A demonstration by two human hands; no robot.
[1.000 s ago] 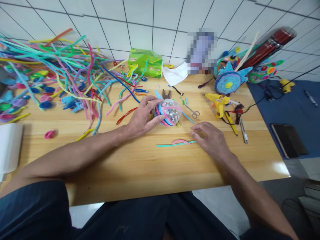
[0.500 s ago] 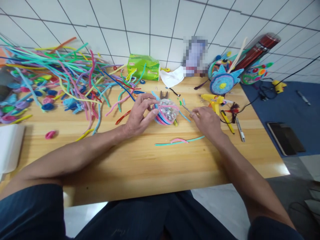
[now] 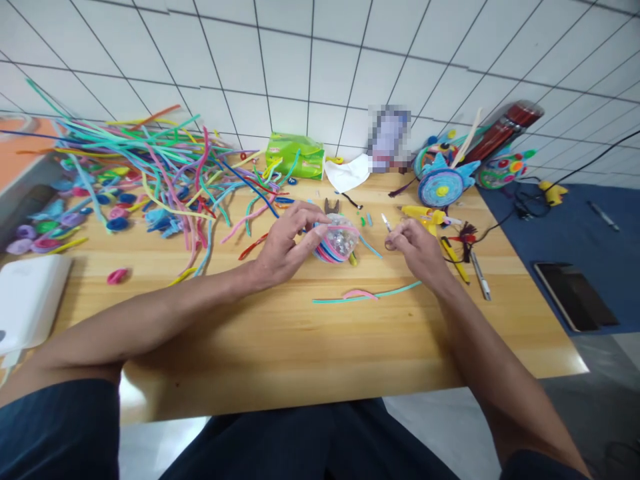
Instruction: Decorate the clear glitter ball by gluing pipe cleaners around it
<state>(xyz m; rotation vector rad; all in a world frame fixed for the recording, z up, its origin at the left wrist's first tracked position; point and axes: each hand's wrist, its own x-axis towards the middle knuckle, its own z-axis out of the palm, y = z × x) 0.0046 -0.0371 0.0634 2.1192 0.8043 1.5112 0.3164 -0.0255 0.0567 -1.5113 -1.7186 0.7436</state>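
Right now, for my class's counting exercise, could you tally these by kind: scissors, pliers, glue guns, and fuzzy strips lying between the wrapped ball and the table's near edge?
Scissors, in the right hand: 1
Pliers: 1
Glue gun: 1
Fuzzy strips, teal strip and pink strip: 2
Total: 5

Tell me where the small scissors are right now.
In the head view, the scissors are in the grip of the right hand, right of centre, between the wrapped ball and the yellow glue gun.

Scissors (image 3: 387, 223) half-hidden by right fingers (image 3: 404, 232); ball (image 3: 343, 240) partly behind left fingers (image 3: 306, 247); white box (image 3: 33, 300) cropped at left.
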